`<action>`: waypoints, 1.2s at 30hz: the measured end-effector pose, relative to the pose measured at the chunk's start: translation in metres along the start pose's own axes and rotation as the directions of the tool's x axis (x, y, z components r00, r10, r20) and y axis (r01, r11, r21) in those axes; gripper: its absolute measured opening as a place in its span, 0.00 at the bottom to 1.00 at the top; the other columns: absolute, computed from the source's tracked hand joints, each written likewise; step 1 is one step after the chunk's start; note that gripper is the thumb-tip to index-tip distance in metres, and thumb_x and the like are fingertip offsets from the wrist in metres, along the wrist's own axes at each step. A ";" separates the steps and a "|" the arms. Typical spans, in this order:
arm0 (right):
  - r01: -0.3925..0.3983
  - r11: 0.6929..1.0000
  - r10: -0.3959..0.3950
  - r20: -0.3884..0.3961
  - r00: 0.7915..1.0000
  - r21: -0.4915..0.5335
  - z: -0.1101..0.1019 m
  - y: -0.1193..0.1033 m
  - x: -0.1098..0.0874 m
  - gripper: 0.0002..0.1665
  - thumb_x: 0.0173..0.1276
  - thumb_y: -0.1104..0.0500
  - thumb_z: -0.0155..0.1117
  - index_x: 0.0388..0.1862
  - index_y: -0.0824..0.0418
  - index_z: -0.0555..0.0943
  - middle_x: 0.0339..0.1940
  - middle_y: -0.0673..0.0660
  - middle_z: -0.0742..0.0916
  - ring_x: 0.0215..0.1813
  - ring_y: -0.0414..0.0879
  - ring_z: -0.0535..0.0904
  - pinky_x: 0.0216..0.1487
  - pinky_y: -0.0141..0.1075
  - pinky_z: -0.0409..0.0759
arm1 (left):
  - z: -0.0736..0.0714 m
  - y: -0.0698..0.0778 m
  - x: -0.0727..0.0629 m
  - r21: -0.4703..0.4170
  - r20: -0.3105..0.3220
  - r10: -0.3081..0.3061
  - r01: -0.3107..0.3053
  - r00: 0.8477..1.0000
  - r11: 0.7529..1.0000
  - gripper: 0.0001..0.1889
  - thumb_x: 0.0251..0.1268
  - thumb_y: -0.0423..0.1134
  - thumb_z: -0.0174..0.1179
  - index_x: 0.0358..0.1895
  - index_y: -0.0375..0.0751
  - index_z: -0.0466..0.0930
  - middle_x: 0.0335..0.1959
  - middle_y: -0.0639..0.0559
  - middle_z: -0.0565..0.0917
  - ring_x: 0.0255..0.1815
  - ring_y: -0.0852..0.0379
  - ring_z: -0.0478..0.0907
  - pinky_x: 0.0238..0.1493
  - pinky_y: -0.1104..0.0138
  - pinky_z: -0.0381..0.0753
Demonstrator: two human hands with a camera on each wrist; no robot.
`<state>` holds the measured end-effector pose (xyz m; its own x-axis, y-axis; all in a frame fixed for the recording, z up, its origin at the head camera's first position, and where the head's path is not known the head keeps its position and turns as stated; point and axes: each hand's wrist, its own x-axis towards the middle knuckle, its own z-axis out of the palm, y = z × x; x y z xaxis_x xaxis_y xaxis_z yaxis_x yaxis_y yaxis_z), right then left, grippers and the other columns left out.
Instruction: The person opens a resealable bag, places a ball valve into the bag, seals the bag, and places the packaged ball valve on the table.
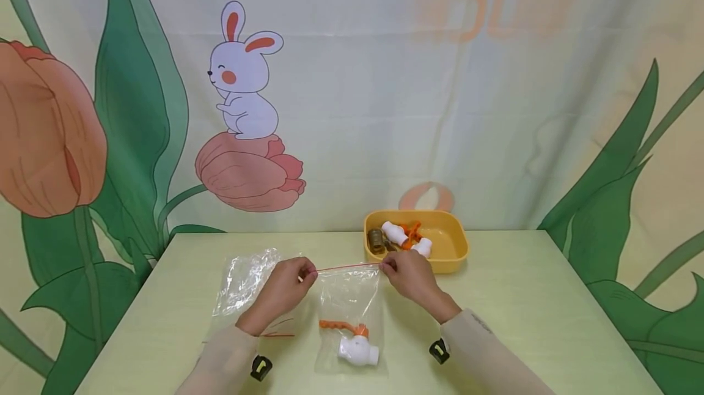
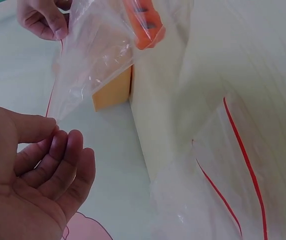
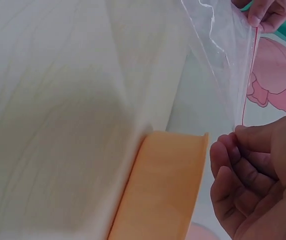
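Observation:
A clear zip bag [image 1: 349, 294] with a red seal line hangs stretched between both hands. Inside it, low down, lies a white plastic ball valve [image 1: 358, 351] with an orange lever handle [image 1: 343, 326]. My left hand [image 1: 286, 285] pinches the bag's top left corner between thumb and forefinger; the left wrist view shows this hand [image 2: 48, 160] close up. At the opposite top corner, my right hand [image 1: 411, 274] pinches the bag the same way, and in the right wrist view its fingers [image 3: 227, 155] are loosely curled below the pinch.
Behind the right hand stands a yellow bin [image 1: 451, 257] holding white valve bodies [image 1: 394, 233], orange handles and a dark brown cylindrical part [image 1: 376, 240]. More clear zip bags [image 1: 240, 285] with red lines lie on the table left, partly under the left arm. A printed curtain hangs behind.

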<state>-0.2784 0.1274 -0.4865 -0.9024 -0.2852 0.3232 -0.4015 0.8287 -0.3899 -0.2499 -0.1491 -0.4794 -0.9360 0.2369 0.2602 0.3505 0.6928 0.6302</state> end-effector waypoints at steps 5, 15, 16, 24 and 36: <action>-0.043 0.999 0.043 0.006 0.999 0.006 0.007 0.003 0.001 0.07 0.66 0.55 0.68 0.28 0.54 0.86 0.23 0.46 0.85 0.22 0.37 0.73 0.25 0.31 0.72 | 0.005 -0.002 0.004 0.020 -0.003 0.011 -0.011 1.000 1.000 0.03 0.63 0.31 0.63 0.31 0.41 0.81 0.27 0.54 0.82 0.31 0.61 0.77 0.35 0.69 0.77; -0.048 0.998 0.049 -0.031 0.998 0.033 -0.005 0.001 -0.002 0.04 0.64 0.57 0.68 0.30 0.53 0.87 0.24 0.46 0.87 0.22 0.37 0.73 0.25 0.31 0.72 | 0.001 -0.001 0.000 0.049 -0.033 0.040 -0.038 0.999 0.998 0.08 0.66 0.35 0.62 0.44 0.36 0.82 0.40 0.46 0.85 0.44 0.47 0.84 0.45 0.58 0.84; -0.039 0.999 0.041 -0.036 0.999 0.034 -0.006 0.001 -0.002 0.04 0.64 0.57 0.68 0.30 0.52 0.87 0.24 0.45 0.86 0.22 0.37 0.72 0.24 0.31 0.72 | 0.000 0.000 0.000 0.049 -0.031 0.045 -0.044 0.999 0.998 0.08 0.66 0.35 0.62 0.45 0.36 0.82 0.41 0.46 0.85 0.44 0.47 0.84 0.45 0.58 0.84; 0.013 0.999 -0.011 -0.052 0.999 0.036 -0.025 -0.007 -0.008 0.02 0.64 0.56 0.68 0.36 0.50 0.86 0.31 0.45 0.89 0.30 0.37 0.82 0.29 0.33 0.78 | -0.001 0.013 -0.009 0.124 0.018 0.066 -0.068 0.998 0.990 0.17 0.66 0.42 0.63 0.55 0.40 0.80 0.51 0.47 0.84 0.51 0.47 0.83 0.49 0.54 0.82; 0.169 0.986 -0.169 -0.090 0.981 -0.013 -0.046 -0.014 -0.032 0.23 0.64 0.51 0.69 0.58 0.53 0.81 0.58 0.52 0.84 0.56 0.51 0.82 0.51 0.47 0.83 | -0.011 0.047 -0.023 0.252 0.018 0.232 -0.229 0.973 0.940 0.26 0.64 0.49 0.64 0.64 0.46 0.74 0.64 0.47 0.77 0.65 0.47 0.75 0.62 0.50 0.77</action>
<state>-0.2365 0.1472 -0.4514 -0.8034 -0.3766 0.4611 -0.5460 0.7748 -0.3185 -0.2110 -0.1291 -0.4476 -0.8297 0.4032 0.3861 0.5359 0.7690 0.3484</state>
